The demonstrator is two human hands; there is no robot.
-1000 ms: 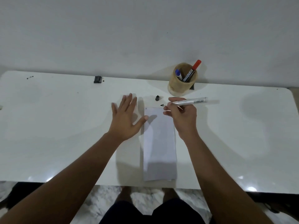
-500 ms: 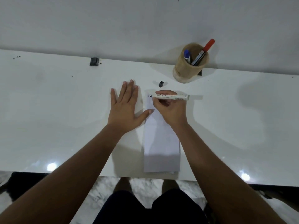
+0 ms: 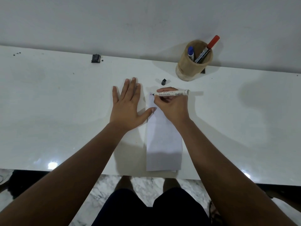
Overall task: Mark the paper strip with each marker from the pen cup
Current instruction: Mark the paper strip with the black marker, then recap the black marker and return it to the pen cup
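The right hand [image 3: 172,105] grips a white marker [image 3: 171,93] with its tip at the top of the paper strip [image 3: 163,144] on the table [image 3: 65,111]. The left hand [image 3: 127,106] lies flat and open, thumb touching the strip's edge. A black cap [image 3: 163,82] sits near the pen cup [image 3: 193,66].

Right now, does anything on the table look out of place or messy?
Mostly tidy. A loose black marker cap lies on the table beyond the paper strip, whose near end overhangs the table edge. A small black object and dark specks sit along the far edge.
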